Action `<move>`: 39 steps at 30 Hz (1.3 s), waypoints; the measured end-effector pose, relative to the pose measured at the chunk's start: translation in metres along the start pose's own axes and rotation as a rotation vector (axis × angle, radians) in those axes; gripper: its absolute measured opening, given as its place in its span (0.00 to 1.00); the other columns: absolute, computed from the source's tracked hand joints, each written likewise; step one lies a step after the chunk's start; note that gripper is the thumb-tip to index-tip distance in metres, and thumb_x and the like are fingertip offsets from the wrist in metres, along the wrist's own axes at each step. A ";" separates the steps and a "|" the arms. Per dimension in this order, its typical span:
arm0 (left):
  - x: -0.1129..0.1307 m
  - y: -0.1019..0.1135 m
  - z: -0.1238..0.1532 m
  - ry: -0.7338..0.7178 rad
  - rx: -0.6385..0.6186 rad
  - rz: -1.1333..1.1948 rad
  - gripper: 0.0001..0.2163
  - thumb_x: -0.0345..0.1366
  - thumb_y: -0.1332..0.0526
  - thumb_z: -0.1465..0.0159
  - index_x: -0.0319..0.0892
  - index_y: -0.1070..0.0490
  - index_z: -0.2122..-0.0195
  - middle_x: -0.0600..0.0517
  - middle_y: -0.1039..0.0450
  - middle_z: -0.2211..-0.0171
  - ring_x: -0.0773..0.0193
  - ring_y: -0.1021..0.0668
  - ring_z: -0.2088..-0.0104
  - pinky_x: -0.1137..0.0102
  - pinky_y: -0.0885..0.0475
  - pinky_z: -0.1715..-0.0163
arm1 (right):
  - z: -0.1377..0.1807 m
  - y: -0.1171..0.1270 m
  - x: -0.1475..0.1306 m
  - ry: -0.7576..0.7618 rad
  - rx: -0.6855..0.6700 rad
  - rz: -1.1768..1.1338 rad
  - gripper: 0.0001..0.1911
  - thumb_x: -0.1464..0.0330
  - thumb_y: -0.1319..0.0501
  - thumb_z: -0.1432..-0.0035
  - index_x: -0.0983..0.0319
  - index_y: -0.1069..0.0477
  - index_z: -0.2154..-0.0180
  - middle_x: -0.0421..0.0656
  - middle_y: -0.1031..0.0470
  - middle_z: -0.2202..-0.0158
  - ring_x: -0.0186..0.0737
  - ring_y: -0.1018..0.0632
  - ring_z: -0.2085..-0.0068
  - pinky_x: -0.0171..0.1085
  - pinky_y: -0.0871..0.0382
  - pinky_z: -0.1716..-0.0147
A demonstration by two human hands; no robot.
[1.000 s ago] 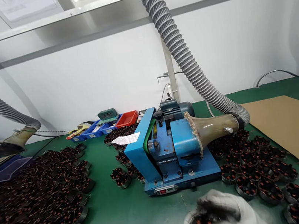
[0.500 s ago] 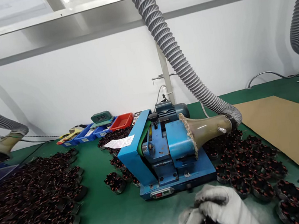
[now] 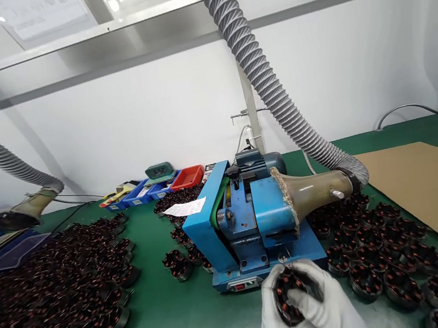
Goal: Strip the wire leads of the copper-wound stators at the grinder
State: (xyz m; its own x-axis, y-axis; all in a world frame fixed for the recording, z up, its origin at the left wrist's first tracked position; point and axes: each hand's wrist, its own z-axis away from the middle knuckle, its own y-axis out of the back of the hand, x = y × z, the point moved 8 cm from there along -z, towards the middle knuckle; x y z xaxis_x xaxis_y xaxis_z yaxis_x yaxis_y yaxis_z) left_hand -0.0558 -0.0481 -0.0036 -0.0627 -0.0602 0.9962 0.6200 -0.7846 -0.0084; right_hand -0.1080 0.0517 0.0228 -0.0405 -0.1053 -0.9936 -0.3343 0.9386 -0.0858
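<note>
Both my hands wear white gloves and hold one round wound coil part (image 3: 288, 295), dark with copper windings, low in the middle of the view. My left hand (image 3: 275, 317) cups its left side. My right hand (image 3: 330, 306) wraps its right side, fingers curled over the rim. Thin wire ends stick up from the part, close to the front of a blue bench machine (image 3: 248, 225). A clear funnel (image 3: 314, 193) on a grey ribbed hose (image 3: 264, 80) joins the machine's right side.
A large heap of the same coil parts (image 3: 50, 304) covers the green table (image 3: 177, 323) at left; several more (image 3: 384, 249) lie in rows at right. A cardboard sheet (image 3: 432, 187) lies at far right. Small blue and red bins (image 3: 164, 186) stand behind.
My hands have risen with the coil part toward the front of the blue machine; the part now faces the camera more fully.
</note>
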 end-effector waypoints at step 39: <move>0.014 -0.034 -0.052 -0.033 -0.291 0.071 0.22 0.30 0.36 0.60 0.40 0.36 0.61 0.45 0.28 0.59 0.58 0.24 0.59 0.66 0.30 0.55 | -0.043 0.010 0.005 0.124 0.220 0.326 0.18 0.60 0.46 0.49 0.65 0.25 0.65 0.53 0.23 0.64 0.51 0.23 0.63 0.48 0.27 0.61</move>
State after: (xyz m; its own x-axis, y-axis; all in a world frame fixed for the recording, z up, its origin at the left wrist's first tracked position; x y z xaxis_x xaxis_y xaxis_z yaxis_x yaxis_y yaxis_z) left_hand -0.1179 -0.0545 0.0065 0.0008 -0.1047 0.9945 0.3718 -0.9232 -0.0975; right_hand -0.1524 0.0463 0.0202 -0.2289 0.1830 -0.9561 -0.0767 0.9757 0.2051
